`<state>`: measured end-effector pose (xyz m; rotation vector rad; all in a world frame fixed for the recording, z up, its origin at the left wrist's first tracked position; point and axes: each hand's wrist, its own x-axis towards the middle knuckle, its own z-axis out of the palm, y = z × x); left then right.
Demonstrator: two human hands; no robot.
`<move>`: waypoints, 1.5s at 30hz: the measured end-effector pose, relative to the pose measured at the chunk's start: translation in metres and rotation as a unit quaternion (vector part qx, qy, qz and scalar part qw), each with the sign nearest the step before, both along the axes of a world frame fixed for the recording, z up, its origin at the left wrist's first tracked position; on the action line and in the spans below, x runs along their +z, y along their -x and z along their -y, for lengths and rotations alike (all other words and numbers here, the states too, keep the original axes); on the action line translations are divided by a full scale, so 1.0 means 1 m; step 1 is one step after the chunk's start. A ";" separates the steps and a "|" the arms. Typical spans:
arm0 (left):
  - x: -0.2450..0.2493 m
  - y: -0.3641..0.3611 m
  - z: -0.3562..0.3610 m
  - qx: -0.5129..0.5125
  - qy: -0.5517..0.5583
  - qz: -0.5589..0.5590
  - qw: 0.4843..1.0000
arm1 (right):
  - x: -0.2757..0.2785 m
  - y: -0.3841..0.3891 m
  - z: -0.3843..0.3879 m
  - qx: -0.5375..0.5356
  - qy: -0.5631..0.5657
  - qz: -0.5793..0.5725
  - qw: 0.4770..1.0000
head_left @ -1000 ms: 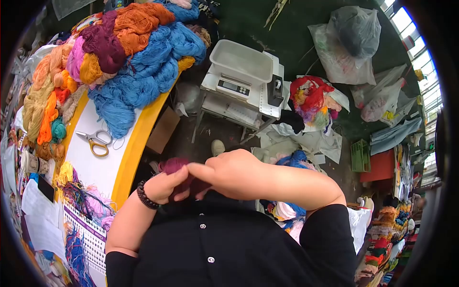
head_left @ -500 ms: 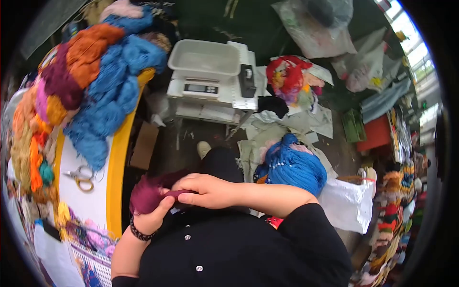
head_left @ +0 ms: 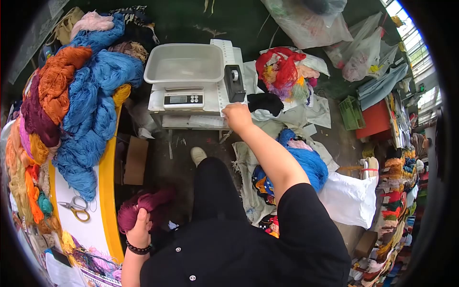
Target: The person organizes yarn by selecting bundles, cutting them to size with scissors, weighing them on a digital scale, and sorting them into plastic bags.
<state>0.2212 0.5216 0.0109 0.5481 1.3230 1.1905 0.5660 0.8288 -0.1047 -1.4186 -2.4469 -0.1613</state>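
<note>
While the left grip (head_left: 139,230) pinches a skein of burgundy yarn (head_left: 131,214) between thumb and fingers, the skein hangs just beside the yellow edge of the desk (head_left: 110,210). On the desk, scissors (head_left: 79,209) lie in front of heaped blue skeins (head_left: 91,122), with orange skeins (head_left: 60,81) behind. To the right, the outstretched forearm passes over a blue yarn bundle (head_left: 308,165), hiding part of it; a white bag (head_left: 351,198) lies alongside. Farther out, the right grip (head_left: 237,118) is at the near end of a printed strip (head_left: 222,76); whether its fingers pinch it I cannot tell. A black device (head_left: 234,85) stands just beyond those fingers, next to a scale (head_left: 184,99) and a translucent tray (head_left: 184,62). Past these sit a red yarn heap (head_left: 287,67) and a plastic bag (head_left: 308,26).
</note>
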 end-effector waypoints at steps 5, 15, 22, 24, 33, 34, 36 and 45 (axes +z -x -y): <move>-0.003 0.002 -0.005 0.030 0.027 0.023 0.999 | -0.004 0.001 -0.010 0.028 -0.011 0.030 0.999; 0.006 -0.001 -0.011 0.061 0.002 0.017 0.998 | 0.012 0.007 0.010 0.042 -0.081 -0.054 0.994; 0.016 -0.003 -0.003 -0.014 -0.061 -0.015 0.998 | 0.143 0.121 0.154 0.216 0.427 -0.470 0.742; 0.031 -0.009 -0.001 -0.008 -0.066 -0.002 0.998 | 0.163 0.139 0.186 0.271 0.505 -0.482 0.662; 0.052 -0.013 0.025 -0.021 -0.089 0.011 0.996 | 0.164 0.173 0.227 0.283 0.419 -0.446 0.739; 0.058 -0.013 0.026 -0.015 -0.070 -0.005 0.997 | 0.165 0.173 0.229 0.285 0.418 -0.445 0.739; 0.061 -0.010 0.030 -0.028 -0.058 -0.024 0.998 | 0.169 0.172 0.234 0.275 0.485 -0.436 0.706; 0.098 0.013 0.041 -0.147 0.009 -0.061 0.987 | 0.189 0.168 0.249 0.340 0.493 -0.253 0.760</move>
